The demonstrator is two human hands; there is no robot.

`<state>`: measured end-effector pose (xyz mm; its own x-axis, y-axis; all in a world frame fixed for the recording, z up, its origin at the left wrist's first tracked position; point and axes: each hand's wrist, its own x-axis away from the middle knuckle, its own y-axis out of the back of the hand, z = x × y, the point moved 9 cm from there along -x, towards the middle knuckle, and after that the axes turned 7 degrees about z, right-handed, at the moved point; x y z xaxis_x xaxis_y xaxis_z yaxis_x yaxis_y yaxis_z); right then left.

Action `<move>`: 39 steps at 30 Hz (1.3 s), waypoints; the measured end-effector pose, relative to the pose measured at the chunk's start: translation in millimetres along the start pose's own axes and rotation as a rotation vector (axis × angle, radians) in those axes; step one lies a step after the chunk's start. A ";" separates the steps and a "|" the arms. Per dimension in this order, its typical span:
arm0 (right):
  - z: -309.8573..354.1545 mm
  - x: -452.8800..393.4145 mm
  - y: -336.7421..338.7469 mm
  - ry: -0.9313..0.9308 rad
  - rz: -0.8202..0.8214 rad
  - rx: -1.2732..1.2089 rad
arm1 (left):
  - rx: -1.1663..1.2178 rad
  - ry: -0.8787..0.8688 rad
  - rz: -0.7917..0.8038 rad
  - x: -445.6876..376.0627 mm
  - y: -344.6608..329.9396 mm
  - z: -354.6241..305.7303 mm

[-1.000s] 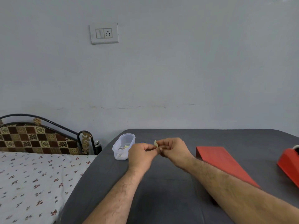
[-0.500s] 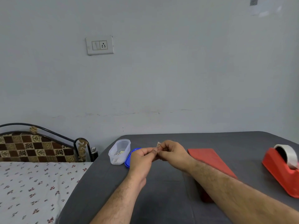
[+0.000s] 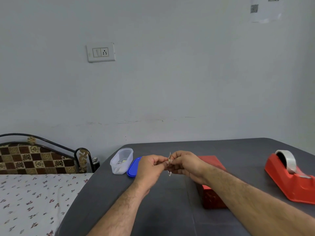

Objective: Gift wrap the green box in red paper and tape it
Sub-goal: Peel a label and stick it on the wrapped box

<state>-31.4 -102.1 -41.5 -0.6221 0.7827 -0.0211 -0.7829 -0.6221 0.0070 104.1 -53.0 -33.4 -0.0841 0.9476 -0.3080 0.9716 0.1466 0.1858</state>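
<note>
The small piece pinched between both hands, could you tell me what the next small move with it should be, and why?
Probably bring the small piece, held by the left hand and right hand, down onto the red-wrapped box; it lies just beneath the right forearm.

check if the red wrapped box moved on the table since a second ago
Cannot tell. The red wrapped box shifts in frame, but so does the wall socket, so the camera moved; the box lies beside the tape dispenser throughout.

Single head-mounted wide-angle view, looking forward from my head, pitched only slightly down. The wall [image 3: 170,74] fills the upper half of the frame; the dark worktop [image 3: 170,210] and my forearms enter from the bottom edge at close range. A bed [image 3: 34,201] borders the lower left.
</note>
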 end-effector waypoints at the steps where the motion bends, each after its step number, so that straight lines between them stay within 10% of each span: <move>1: 1.3 1.0 1.4 -0.001 -0.003 -0.001 | -0.019 -0.004 -0.002 0.3 -0.8 -2.0; 18: 8.9 12.9 13.0 0.041 -0.069 -0.022 | -0.459 -0.139 -0.115 2.8 -16.5 -34.2; 39: 9.1 21.1 19.2 0.168 0.009 -0.301 | 0.173 0.061 0.117 -11.9 -8.4 0.0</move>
<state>-59.7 -97.3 -32.7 -0.5994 0.7785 -0.1865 -0.7245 -0.6266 -0.2870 96.9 -65.5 -31.4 0.0228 0.9716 -0.2356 0.9986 -0.0108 0.0521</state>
